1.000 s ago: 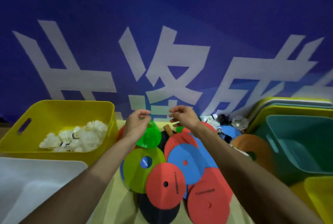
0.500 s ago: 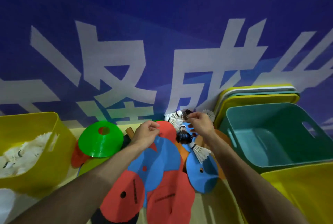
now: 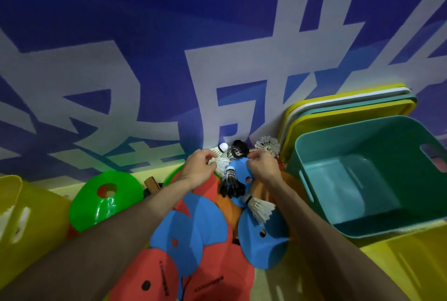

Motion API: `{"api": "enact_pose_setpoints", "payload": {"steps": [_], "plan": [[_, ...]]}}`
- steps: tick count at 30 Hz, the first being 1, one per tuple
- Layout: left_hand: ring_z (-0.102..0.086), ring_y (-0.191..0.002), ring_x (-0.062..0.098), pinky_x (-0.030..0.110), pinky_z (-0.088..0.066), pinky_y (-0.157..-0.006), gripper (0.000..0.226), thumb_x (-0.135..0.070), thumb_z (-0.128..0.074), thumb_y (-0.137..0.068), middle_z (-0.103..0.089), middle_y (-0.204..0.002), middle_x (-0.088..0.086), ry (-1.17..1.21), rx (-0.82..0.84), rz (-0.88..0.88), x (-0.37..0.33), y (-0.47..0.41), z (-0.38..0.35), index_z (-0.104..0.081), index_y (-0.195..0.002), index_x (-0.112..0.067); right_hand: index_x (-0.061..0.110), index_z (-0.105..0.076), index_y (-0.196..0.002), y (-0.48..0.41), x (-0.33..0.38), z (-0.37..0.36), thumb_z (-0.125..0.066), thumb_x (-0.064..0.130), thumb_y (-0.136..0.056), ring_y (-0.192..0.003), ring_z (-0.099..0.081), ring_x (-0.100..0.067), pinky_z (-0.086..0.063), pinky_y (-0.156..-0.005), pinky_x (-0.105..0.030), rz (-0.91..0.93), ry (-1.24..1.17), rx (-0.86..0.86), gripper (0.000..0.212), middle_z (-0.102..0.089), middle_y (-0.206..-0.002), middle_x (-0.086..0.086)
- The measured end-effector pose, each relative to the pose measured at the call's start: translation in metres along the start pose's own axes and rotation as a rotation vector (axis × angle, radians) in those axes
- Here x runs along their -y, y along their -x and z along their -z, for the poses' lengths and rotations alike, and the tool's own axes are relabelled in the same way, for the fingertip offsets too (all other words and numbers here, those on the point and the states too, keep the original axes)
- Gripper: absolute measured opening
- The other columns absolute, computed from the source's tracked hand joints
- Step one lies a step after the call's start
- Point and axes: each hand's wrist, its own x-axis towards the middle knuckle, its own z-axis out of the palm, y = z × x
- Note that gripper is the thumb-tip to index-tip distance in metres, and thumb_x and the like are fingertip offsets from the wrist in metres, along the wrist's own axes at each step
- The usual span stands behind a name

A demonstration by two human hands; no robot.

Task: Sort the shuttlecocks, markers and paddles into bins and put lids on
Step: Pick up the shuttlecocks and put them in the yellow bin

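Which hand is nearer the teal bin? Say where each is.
Right. The right hand sits just left of the teal bin; the left hand, pinching a white shuttlecock, is farther left.

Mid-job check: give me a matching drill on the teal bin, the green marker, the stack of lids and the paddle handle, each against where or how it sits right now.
Things:
1. teal bin
2. green marker
3. stack of lids
4. paddle handle

Place or state:
A. stands on edge, leaning behind the teal bin
B. only its brown end shows from under the heap
C. open, no lid on, nothing visible inside
D. tilted, hole showing, beside the yellow bin

Pairs: 1-C, 2-D, 3-A, 4-B
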Motion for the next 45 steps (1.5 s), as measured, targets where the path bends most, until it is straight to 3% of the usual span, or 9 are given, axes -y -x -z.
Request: {"api": "enact_pose_setpoints", "payload": {"steps": [4, 8, 14, 19, 27, 31, 35, 39, 45], "plan": [[-0.051, -0.115, 0.023, 0.028, -0.039, -0.098, 0.035, -0.014, -0.058, -0.086, -0.057, -0.121, 0.006, -0.184, 0.122, -0.046, 0.010, -0.027, -0.009, -0.060, -0.121, -0.018, 0.009, -0.065, -0.112, -0.020, -0.005, -0.015, -0.056, 0.013, -0.086, -0.096, -0.064, -0.022, -0.045, -0.076, -0.020, 0.016, 0.055, -0.004, 0.028, -0.070, -0.107, -0.010], [-0.037, -0.124, 0.023, 0.036, -0.029, -0.104, 0.045, -0.023, -0.062, -0.085, -0.050, -0.130, 0.000, -0.407, 0.174, -0.090, 0.016, -0.039, -0.016, -0.053, -0.129, -0.026, 0.009, -0.065, -0.112, -0.035, -0.012, -0.029, -0.064, 0.023, -0.086, -0.104, -0.062, -0.024, -0.049, -0.095, -0.035, 0.037, 0.111, 0.019, 0.030, -0.068, -0.110, -0.012], [-0.035, -0.122, 0.023, 0.038, -0.023, -0.104, 0.055, -0.035, -0.071, -0.079, -0.047, -0.124, 0.001, -0.542, 0.210, -0.073, 0.011, -0.051, -0.016, -0.051, -0.130, -0.032, 0.015, -0.068, -0.112, -0.051, -0.009, -0.048, -0.064, 0.030, -0.086, -0.099, -0.058, -0.026, -0.046, -0.094, -0.033, 0.128, 0.296, 0.000, 0.030, -0.060, -0.110, -0.014], [-0.037, -0.121, 0.021, 0.037, -0.025, -0.102, 0.051, -0.038, -0.072, -0.078, -0.047, -0.122, 0.002, -0.590, 0.223, -0.115, 0.006, -0.055, -0.016, -0.054, -0.124, -0.027, 0.018, -0.073, -0.098, -0.053, -0.007, -0.052, -0.061, 0.027, -0.087, -0.094, -0.060, -0.027, -0.053, -0.084, -0.038, 0.152, 0.287, -0.070, 0.018, -0.065, -0.098, -0.012], [-0.049, -0.106, 0.018, 0.032, -0.025, -0.085, 0.046, -0.048, -0.075, -0.070, -0.056, -0.102, -0.006, -0.391, 0.070, -0.184, 0.000, -0.042, 0.001, -0.047, -0.097, -0.024, 0.017, -0.073, -0.105, -0.039, 0.005, -0.029, -0.060, 0.025, -0.089, -0.092, -0.065, -0.024, -0.051, -0.082, -0.031, 0.139, 0.104, -0.212, 0.022, -0.073, -0.097, -0.007], [-0.056, -0.103, 0.015, 0.033, -0.027, -0.089, 0.043, -0.043, -0.076, -0.072, -0.062, -0.104, -0.008, -0.192, -0.073, -0.189, -0.009, -0.029, 0.022, -0.051, -0.100, -0.022, 0.014, -0.074, -0.104, -0.029, 0.015, -0.020, -0.061, 0.023, -0.089, -0.091, -0.066, -0.020, -0.053, -0.088, -0.036, 0.115, -0.065, -0.244, 0.021, -0.074, -0.095, -0.005], [-0.057, -0.091, 0.012, 0.033, -0.033, -0.091, 0.047, -0.044, -0.078, -0.070, -0.061, -0.096, -0.011, 0.033, -0.214, -0.125, -0.015, -0.009, 0.048, -0.054, -0.103, -0.020, 0.014, -0.074, -0.100, -0.011, 0.032, -0.012, -0.062, 0.023, -0.089, -0.078, -0.067, -0.013, -0.055, -0.080, -0.033, 0.162, -0.126, -0.245, 0.018, -0.074, -0.085, 0.000], [-0.060, -0.081, 0.014, 0.044, -0.049, -0.090, 0.049, -0.039, -0.080, -0.070, -0.062, -0.091, -0.010, 0.259, -0.261, -0.064, -0.010, 0.017, 0.076, -0.056, -0.109, -0.023, 0.015, -0.072, -0.102, 0.012, 0.059, -0.009, -0.065, 0.024, -0.088, -0.079, -0.069, -0.015, -0.057, -0.081, -0.040, 0.200, -0.178, -0.193, 0.018, -0.073, -0.088, 0.001], [-0.062, -0.085, 0.013, 0.042, -0.055, -0.083, 0.044, -0.034, -0.081, -0.071, -0.066, -0.100, -0.001, 0.441, -0.319, -0.051, 0.014, 0.074, 0.126, -0.060, -0.108, -0.025, 0.016, -0.068, -0.104, 0.063, 0.107, -0.018, -0.062, 0.019, -0.090, -0.078, -0.064, -0.014, -0.056, -0.079, -0.039, 0.332, -0.185, -0.135, 0.015, -0.069, -0.085, 0.003]]}}
